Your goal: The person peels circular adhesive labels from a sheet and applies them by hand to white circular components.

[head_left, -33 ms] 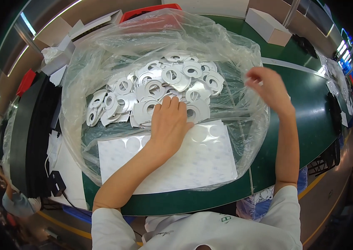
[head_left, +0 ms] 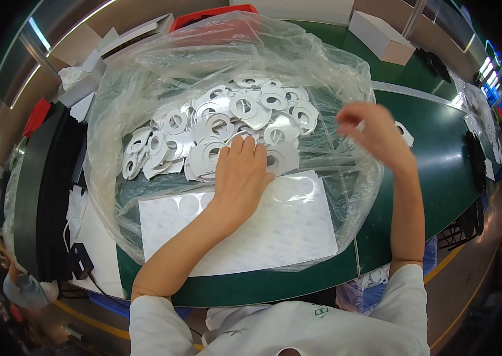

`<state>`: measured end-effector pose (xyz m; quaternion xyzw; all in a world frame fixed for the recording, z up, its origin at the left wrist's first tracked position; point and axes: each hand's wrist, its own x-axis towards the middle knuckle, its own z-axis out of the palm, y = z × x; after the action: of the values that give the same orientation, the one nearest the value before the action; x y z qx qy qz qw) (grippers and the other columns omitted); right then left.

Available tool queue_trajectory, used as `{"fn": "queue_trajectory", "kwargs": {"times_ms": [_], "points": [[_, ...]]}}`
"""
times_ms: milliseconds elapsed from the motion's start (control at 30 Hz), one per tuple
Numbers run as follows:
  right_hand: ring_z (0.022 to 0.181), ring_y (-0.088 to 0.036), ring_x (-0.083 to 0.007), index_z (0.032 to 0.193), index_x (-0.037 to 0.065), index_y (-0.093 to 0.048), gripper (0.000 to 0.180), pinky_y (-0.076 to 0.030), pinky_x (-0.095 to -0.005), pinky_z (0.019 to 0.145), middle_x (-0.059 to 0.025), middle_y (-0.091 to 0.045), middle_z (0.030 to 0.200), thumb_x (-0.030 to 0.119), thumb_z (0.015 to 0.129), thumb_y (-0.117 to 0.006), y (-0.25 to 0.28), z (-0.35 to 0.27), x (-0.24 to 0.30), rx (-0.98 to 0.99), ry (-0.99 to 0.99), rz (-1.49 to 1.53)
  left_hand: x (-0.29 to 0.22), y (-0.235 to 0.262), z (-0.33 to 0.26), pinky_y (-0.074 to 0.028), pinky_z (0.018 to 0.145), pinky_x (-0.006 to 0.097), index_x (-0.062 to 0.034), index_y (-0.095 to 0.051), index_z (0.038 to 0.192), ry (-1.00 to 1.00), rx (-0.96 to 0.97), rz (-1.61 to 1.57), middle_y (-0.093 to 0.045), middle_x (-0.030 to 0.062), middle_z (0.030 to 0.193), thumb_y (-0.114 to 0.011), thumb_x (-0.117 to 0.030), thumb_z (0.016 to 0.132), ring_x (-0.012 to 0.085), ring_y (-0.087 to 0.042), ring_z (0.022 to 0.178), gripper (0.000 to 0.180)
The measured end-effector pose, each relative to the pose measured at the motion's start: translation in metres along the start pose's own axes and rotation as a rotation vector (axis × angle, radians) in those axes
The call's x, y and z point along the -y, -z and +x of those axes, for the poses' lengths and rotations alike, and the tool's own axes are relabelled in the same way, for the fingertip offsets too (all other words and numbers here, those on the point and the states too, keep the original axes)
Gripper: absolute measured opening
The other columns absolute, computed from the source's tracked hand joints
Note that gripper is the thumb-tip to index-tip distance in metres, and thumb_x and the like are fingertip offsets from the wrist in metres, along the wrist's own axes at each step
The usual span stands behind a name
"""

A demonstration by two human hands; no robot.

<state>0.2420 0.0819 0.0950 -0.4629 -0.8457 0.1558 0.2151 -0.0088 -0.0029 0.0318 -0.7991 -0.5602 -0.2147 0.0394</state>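
Note:
A heap of flat white pieces with round holes [head_left: 219, 126] lies inside a large clear plastic bag [head_left: 123, 113]. My left hand [head_left: 241, 181] rests at the heap's near edge. Its fingers lie side by side over the pieces, with the thumb out to the right near a stack of white sheets [head_left: 263, 237]. These sheets have round outlines on them and lie under my left wrist. Over the bag's right side, my right hand [head_left: 372, 130] hangs in the air, blurred, its fingers bent and apart from the thumb. Nothing shows between them.
One white holed piece [head_left: 404, 134] lies on the green table [head_left: 441, 160] beyond my right hand. A white box [head_left: 380, 38] stands at the back right, a red bin [head_left: 215, 15] behind the bag. Black panels [head_left: 46, 190] and a black adapter [head_left: 80, 261] are at left.
My right hand has moved a little to the left, so a white holed piece on the table now shows beyond it. My left hand stays in place.

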Motion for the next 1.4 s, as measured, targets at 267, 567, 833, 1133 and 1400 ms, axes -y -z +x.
{"fn": "queue_trajectory", "kwargs": {"times_ms": [267, 567, 833, 1133, 1400], "points": [[0.085, -0.06, -0.0298, 0.081, 0.002, -0.062, 0.02, -0.049, -0.0397, 0.074, -0.0122, -0.061, 0.082, 0.014, 0.07, -0.073, -0.06, -0.051, 0.076, 0.502, 0.395, -0.071, 0.009, 0.023, 0.022, -0.041, 0.078, 0.033, -0.0007, -0.056, 0.082, 0.2, 0.157, -0.542, -0.064, 0.0079, 0.089, -0.07, -0.018, 0.079, 0.0196, -0.058, 0.085, 0.023], [0.092, -0.057, -0.0311, 0.082, 0.002, -0.056, 0.025, -0.047, -0.0388, 0.076, -0.0115, -0.058, 0.084, 0.013, 0.069, -0.075, -0.071, -0.065, 0.085, 0.599, 0.406, -0.131, -0.011, 0.011, 0.017, -0.048, 0.083, 0.042, -0.0098, -0.056, 0.083, 0.566, 0.288, -2.241, -0.052, 0.0207, 0.128, -0.039, -0.05, 0.095, 0.0323, -0.054, 0.112, 0.045], [0.094, -0.057, -0.0347, 0.084, -0.004, -0.054, 0.028, -0.048, -0.0407, 0.08, -0.0187, -0.059, 0.092, 0.005, 0.067, -0.075, -0.073, -0.055, 0.08, 0.723, 0.351, 0.052, -0.008, -0.045, -0.004, -0.048, 0.07, 0.037, -0.0099, -0.053, 0.096, 0.738, 0.304, -2.499, -0.053, 0.0212, 0.121, -0.026, -0.054, 0.098, 0.0323, -0.055, 0.105, 0.052], [0.092, -0.055, -0.0301, 0.082, 0.001, -0.055, 0.026, -0.046, -0.0377, 0.079, -0.0132, -0.057, 0.087, 0.01, 0.07, -0.076, -0.077, -0.068, 0.076, 0.647, 0.448, -0.017, -0.017, -0.04, 0.0, -0.047, 0.074, 0.037, -0.0058, -0.04, 0.131, 0.685, 0.304, -2.403, -0.055, 0.0161, 0.118, -0.018, -0.051, 0.1, 0.0254, -0.056, 0.095, 0.06], [0.092, -0.056, -0.0314, 0.082, 0.001, -0.056, 0.025, -0.046, -0.039, 0.079, -0.0141, -0.056, 0.088, 0.009, 0.069, -0.075, -0.072, -0.068, 0.083, 0.6, 0.358, -0.03, -0.011, -0.046, 0.0, -0.047, 0.077, 0.04, -0.0103, -0.045, 0.115, 0.637, 0.311, -2.471, -0.051, 0.0208, 0.122, -0.02, -0.051, 0.1, 0.0303, -0.055, 0.099, 0.05]]}}
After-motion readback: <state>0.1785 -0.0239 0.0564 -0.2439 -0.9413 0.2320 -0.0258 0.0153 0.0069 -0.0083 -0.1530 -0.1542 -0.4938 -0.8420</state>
